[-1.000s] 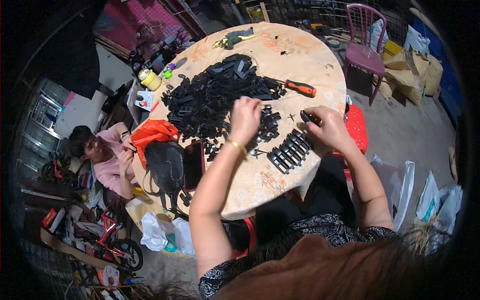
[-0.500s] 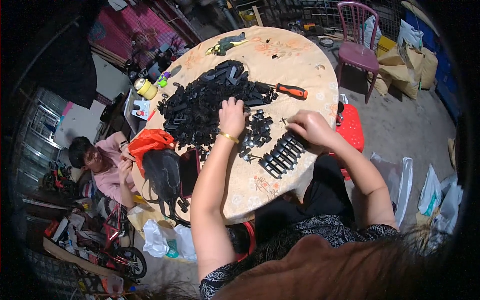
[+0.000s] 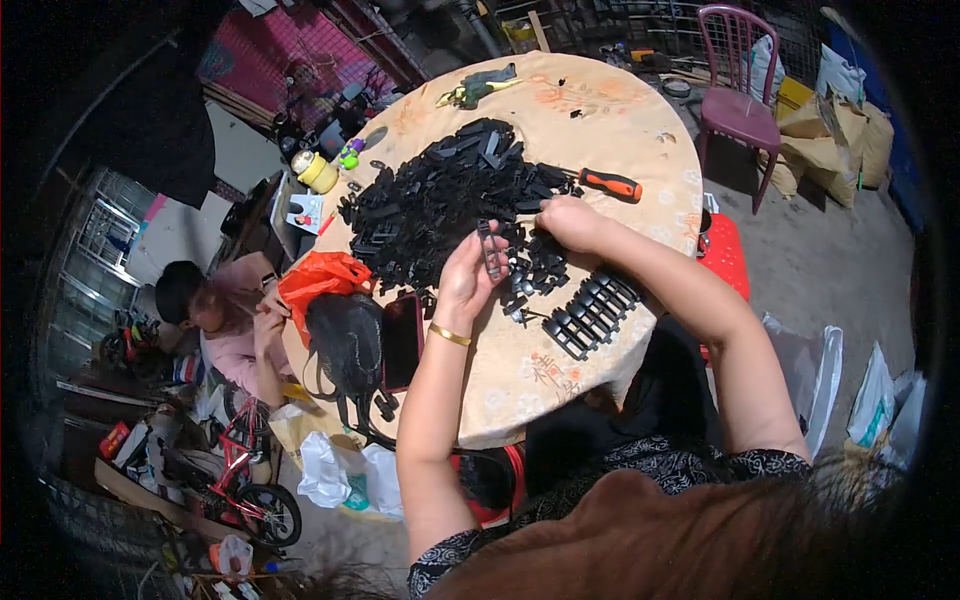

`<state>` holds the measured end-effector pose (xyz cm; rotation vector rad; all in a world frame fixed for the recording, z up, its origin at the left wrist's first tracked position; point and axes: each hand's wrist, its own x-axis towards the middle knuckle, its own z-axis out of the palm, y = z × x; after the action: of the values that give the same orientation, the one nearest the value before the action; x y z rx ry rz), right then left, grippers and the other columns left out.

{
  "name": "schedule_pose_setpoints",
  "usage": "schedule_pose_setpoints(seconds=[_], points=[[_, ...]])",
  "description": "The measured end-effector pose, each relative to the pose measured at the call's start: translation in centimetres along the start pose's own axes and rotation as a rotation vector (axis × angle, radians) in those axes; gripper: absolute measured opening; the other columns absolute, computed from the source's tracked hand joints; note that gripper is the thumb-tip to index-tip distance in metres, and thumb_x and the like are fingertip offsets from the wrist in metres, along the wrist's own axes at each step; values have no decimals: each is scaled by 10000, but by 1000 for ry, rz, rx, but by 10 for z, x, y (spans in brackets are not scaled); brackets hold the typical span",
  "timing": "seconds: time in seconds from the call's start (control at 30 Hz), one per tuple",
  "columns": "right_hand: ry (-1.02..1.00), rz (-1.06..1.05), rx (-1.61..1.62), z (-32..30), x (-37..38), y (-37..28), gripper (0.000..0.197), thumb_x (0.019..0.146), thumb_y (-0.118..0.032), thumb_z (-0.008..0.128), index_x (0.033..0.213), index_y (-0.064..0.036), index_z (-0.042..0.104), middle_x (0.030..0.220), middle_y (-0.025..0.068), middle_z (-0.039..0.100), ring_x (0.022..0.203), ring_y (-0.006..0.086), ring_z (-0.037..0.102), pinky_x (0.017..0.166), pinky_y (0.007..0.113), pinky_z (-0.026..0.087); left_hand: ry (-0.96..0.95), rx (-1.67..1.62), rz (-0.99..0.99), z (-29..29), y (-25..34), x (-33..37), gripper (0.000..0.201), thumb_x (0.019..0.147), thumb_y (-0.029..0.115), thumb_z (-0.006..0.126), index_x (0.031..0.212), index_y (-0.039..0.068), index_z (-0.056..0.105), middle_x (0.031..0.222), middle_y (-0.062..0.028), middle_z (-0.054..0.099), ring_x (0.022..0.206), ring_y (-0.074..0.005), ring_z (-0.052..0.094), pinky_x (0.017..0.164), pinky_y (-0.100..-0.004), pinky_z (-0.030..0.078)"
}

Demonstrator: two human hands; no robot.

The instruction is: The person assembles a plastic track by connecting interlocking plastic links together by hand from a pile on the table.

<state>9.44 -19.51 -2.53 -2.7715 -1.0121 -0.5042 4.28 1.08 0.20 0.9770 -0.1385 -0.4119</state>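
A long black plastic part [image 3: 491, 248] lies across the fingers of my left hand [image 3: 465, 275], palm turned up. To its right, my right hand [image 3: 572, 221] is closed at the edge of the small black pieces, and whatever its fingers hold is hidden. A large heap of black plastic parts [image 3: 430, 195] spreads beyond both hands. Nearer to me, a smaller pile of black pieces [image 3: 545, 262] lies between my hands. A neat row of assembled black parts [image 3: 592, 312] sits below my right forearm.
An orange-and-black screwdriver [image 3: 610, 185] lies right of the heap on the round cloth-covered table [image 3: 640, 120]. At left are a red plastic bag [image 3: 325, 275], a black bag [image 3: 345, 335] and a dark phone or tablet [image 3: 403, 340]. A person in pink [image 3: 235, 325] sits there. A purple chair [image 3: 740, 110] stands far right.
My left hand has turned palm up and now holds a black part. My right hand has moved from the assembled row up to the small pieces. The whole view has shifted slightly.
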Motion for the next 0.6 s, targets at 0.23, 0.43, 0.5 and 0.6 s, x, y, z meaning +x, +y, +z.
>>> schedule_pose_setpoints(seconds=[0.23, 0.43, 0.5, 0.6], points=[[-84, 16, -105, -12, 8, -9, 122, 692, -98, 531, 697, -56, 646, 715, 142, 616, 712, 281, 620, 648, 382, 500, -29, 20, -20, 11, -7, -9, 286, 907, 205, 421, 1135, 40, 469, 851, -77, 580, 690, -182, 595, 610, -322, 525], [33, 71, 128, -15, 3, 2, 103, 667, -102, 580, 724, -45, 644, 731, 156, 613, 722, 289, 616, 662, 383, 488, -52, -44, -29, 11, -15, -10, 283, 898, 169, 439, 1136, 18, 459, 888, -106, 574, 783, -239, 608, 749, -443, 520], [125, 99, 299, -21, 0, 2, 154, 641, -104, 632, 785, -53, 651, 714, 157, 609, 713, 295, 610, 655, 373, 479, -36, -46, -33, 14, -20, -11, 285, 896, 171, 443, 1137, 20, 458, 907, -107, 570, 798, -239, 605, 758, -442, 517], [235, 245, 631, -26, -12, -5, 171, 641, -93, 641, 808, -52, 652, 694, 150, 609, 692, 312, 600, 646, 373, 481, -49, -9, -52, 14, -26, -10, 280, 893, 175, 452, 1135, 36, 466, 973, -95, 556, 865, -228, 586, 805, -415, 497]])
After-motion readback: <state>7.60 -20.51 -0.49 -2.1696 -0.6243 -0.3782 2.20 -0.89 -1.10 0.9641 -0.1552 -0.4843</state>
